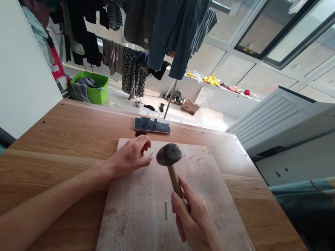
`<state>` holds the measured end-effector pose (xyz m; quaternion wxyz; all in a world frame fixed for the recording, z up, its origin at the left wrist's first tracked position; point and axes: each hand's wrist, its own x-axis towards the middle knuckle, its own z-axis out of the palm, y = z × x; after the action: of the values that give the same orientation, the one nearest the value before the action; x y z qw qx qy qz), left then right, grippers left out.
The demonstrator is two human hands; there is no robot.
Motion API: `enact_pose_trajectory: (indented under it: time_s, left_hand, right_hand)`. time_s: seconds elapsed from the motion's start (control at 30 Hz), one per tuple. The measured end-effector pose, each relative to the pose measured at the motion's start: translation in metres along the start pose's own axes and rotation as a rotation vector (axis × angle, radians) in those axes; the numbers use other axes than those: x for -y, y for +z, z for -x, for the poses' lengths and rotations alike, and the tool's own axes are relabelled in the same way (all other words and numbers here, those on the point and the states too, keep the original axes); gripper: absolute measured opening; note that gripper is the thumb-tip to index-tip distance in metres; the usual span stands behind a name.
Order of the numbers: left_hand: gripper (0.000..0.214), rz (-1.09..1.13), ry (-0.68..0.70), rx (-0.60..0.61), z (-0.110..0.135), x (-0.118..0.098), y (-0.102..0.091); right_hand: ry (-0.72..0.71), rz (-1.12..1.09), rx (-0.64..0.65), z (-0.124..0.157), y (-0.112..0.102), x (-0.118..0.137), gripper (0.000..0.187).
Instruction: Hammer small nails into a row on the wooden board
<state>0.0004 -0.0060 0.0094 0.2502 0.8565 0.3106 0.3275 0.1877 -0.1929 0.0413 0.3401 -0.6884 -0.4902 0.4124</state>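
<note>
A pale wooden board [136, 228] lies on the wooden table [61, 154]. My right hand [193, 225] is wrapped round the wooden handle of a hammer [171, 163], whose dark round head hangs just above the board's far part. My left hand [131, 156] rests at the board's far left edge, its fingertips pinched on a small nail [150, 154] standing right beside the hammer head. A loose nail [166, 209] lies flat on the board near my right hand. Several more nails [196, 158] stick up in a row along the board's far edge.
A dark phone [152, 125] lies at the table's far edge. Beyond the table hang clothes on a rack [159, 24], with a green basket [91, 87] on the floor at left. A white panel [285, 120] leans at right under the windows.
</note>
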Motion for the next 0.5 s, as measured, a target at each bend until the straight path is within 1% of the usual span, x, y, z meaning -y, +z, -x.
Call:
enact_pose_trajectory:
  time_s: [0.03,0.1,0.2,0.23,0.27,0.3,0.37,0.43,0.5]
  left_hand:
    - [0.012,-0.089,0.046,-0.002,0.001,-0.004,-0.002]
    - [0.007,-0.285,0.22,0.044,0.002,-0.018,-0.005]
    - [0.015,-0.492,0.587,0.202,0.008,-0.048,-0.005]
    - [0.014,-0.513,0.685,0.255,0.012,-0.059,-0.004]
    - [0.013,-0.516,0.749,0.302,0.016,-0.07,-0.001]
    - [0.01,-0.508,0.781,0.339,0.021,-0.079,0.002]
    - [0.007,-0.5,0.798,0.365,0.033,-0.092,0.013]
    - [0.007,-0.509,0.809,0.342,0.045,-0.099,0.025]
    - [0.01,-0.512,0.838,0.302,0.055,-0.101,0.035]
  right_hand:
    - [0.026,-0.015,-0.017,0.004,-0.005,-0.004,0.061]
    - [0.075,-0.026,-0.042,0.011,-0.014,-0.014,0.064]
    - [0.116,-0.008,-0.067,0.02,-0.023,-0.028,0.07]
    - [0.12,0.004,-0.071,0.022,-0.025,-0.032,0.072]
    - [0.12,0.016,-0.077,0.023,-0.026,-0.035,0.074]
    - [0.118,0.03,-0.082,0.024,-0.026,-0.037,0.075]
    - [0.111,0.059,-0.092,0.025,-0.026,-0.041,0.075]
    - [0.105,0.083,-0.104,0.024,-0.025,-0.042,0.075]
    - [0.094,0.097,-0.111,0.024,-0.024,-0.043,0.075]
